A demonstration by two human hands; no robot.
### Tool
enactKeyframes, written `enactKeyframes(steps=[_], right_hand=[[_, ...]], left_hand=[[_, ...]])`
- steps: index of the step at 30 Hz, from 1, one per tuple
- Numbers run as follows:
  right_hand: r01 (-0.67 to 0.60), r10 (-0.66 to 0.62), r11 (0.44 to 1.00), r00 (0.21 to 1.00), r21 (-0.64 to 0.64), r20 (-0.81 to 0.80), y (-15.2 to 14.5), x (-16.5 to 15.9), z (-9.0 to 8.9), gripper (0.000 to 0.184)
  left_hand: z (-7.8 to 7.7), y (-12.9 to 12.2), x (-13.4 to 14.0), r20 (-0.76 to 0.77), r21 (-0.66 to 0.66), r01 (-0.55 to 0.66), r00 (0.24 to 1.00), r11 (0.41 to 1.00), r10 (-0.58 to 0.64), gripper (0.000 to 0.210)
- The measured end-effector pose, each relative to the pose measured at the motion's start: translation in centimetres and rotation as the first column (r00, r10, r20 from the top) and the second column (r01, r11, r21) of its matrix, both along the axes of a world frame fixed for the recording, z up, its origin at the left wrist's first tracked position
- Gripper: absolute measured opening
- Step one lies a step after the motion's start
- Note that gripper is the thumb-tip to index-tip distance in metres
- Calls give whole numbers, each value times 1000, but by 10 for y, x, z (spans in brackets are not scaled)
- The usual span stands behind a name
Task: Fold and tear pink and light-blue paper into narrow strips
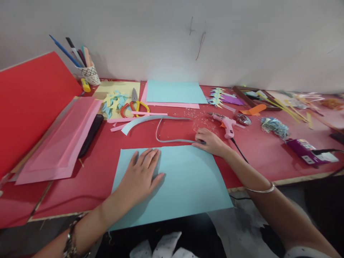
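Observation:
A sheet of light blue paper (182, 186) lies before me, its near edge hanging past the table edge. My left hand (142, 168) rests flat on its left part, fingers stretched and thumb apart. At the sheet's far right corner, my right hand (206, 141) is closed on the end of a narrow blue paper strip (174, 141). The strip runs along the sheet's far edge and bends up at its left. A wider curved blue strip (139, 122) lies just beyond, beside several pink strips (120, 120). My right fingertips are partly hidden.
Scissors (134, 96) and paper scraps (115, 102) lie on yellow paper. A pink glue gun (227, 123) with a cord is right of my right hand. Farther right are a tinsel bundle (274, 127) and a purple power strip (306, 152). Pink sheets (61, 139) lie left; a pen cup (90, 73) stands behind.

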State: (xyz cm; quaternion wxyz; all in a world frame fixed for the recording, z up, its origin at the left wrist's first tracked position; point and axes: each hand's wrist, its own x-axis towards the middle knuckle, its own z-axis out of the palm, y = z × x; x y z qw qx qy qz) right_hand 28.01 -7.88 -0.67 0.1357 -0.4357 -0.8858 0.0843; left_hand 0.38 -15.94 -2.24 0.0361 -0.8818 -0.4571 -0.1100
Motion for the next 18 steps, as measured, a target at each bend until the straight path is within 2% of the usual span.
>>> enactKeyframes(steps=[4,12,18], right_hand=[[-12,9,999,998,-33,-63,0,7,0,34],[0,-2,999,999,-37,-52,-1,8,0,31],[-39,36,998,997,-53,-61,0,9,0,30]], left_hand=[[0,0,0,5,12,8,1000,1000,-8,49],[1,0,0,-2,2,6,1000,1000,-6,50],[0,0,-1,16,6,6,1000,1000,-6,50]])
